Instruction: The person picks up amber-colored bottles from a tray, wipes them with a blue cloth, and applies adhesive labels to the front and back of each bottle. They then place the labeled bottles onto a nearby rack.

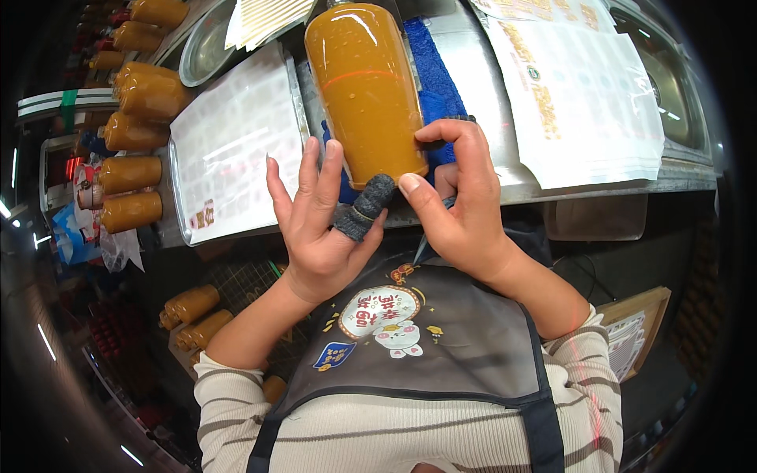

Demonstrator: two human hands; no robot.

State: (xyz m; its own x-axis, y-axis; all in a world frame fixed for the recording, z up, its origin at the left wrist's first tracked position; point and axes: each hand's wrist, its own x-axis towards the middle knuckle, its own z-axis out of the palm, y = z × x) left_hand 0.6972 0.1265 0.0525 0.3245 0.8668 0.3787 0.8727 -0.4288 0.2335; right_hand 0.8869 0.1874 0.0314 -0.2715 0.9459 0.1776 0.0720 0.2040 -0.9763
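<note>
A large bottle (367,94) of orange-brown contents lies on a blue cloth (435,71), its base toward me. My left hand (319,229) is open, fingers spread. A dark grey fabric wrap (369,206), held by a thin band, covers its index finger, whose tip is at the bottle's base edge. My right hand (465,197) has its index fingertip on the bottle's side and its thumb by the base corner. Its other fingers curl around a slim, pointed grey tool (422,251), mostly hidden by the hand; its kind does not show clearly.
Label sheets (579,102) lie on the metal table to the right, beside a steel basin (670,87). More sheets in a clear sleeve (236,142) lie left, near a metal bowl (206,47). Several filled bottles (146,91) line the far left; others (193,303) stand lower down.
</note>
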